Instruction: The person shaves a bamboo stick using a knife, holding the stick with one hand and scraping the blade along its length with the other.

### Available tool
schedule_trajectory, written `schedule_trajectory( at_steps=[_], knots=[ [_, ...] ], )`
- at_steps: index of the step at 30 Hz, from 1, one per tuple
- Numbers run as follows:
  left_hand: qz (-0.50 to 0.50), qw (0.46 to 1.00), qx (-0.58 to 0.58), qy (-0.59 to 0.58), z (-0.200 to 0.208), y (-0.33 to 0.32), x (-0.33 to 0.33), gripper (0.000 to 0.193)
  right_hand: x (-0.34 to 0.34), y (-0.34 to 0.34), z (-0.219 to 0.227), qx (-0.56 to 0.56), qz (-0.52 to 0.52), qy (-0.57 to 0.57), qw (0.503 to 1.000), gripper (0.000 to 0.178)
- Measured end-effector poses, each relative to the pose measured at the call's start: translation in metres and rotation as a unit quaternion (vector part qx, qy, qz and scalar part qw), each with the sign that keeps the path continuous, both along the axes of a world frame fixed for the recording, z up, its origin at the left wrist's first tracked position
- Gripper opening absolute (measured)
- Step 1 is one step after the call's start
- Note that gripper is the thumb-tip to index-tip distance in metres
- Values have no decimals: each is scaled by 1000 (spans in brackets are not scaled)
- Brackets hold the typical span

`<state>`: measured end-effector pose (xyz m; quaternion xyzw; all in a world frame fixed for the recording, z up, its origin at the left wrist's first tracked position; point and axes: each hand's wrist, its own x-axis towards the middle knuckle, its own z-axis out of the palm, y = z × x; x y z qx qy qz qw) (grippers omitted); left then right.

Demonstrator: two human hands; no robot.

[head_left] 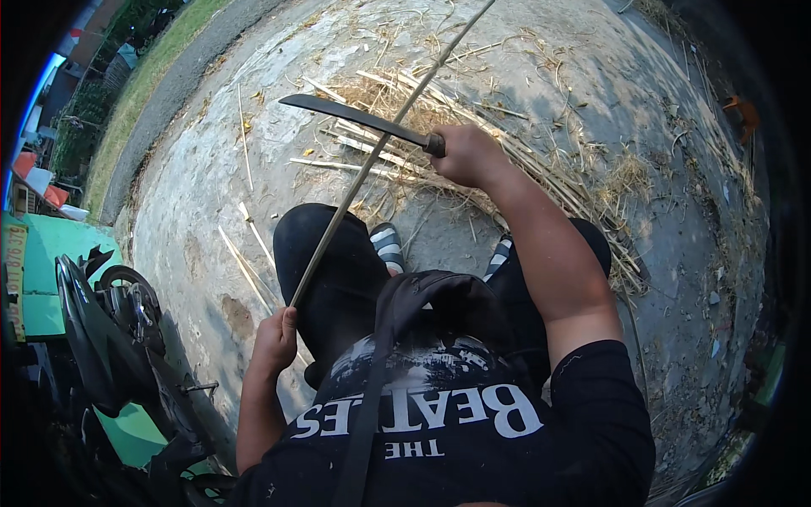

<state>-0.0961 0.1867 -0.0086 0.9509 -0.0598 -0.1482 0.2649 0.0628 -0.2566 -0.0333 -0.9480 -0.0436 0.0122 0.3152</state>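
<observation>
Head view, outdoors, person crouched over a rough grey concrete ground (211, 194), cracked and stained, dusty. Right hand (467, 155) is closed around the dark handle of a long curved dark-bladed machete (355, 114); the blade runs out to the person's left, raised above the ground. Left hand (276, 340) is closed around the lower end of a long thin pale bamboo strip (372, 160), which slants up and away from it, past the left knee, crossing the machete blade about midway and running on out of the top edge. Whether blade and strip touch at the crossing cannot be told.

Just beyond the right hand lies a heap of pale split bamboo slats and dry fibrous shavings (473, 127), spread toward the right along the ground. Loose single slats (245, 262) lie near the left knee. Striped shoes (389, 247) show between the knees, flat on the concrete. Dark bag strap (376, 372) crosses the black printed shirt.

Lower left: a black motorcycle (110, 329) parked beside a green panel (51, 253). Top left: a grey paved road (182, 68) curves past a grass strip (139, 84). Sunlit, hard shadows on the right side.
</observation>
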Motion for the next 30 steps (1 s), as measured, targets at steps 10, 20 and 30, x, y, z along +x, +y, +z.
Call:
schedule_trajectory(
  at_steps=[10, 20, 30],
  knots=[
    [19, 999, -44, 21, -7, -7, 14, 62, 19, -13, -26, 93, -43, 82, 991, 22],
    [7, 998, -50, 35, -13, 1, 17, 62, -2, 34, 11, -116, 141, 19, 983, 28],
    [15, 996, 0, 87, 8, -5, 24, 62, 2, 27, -8, -15, 53, 71, 996, 26]
  ],
)
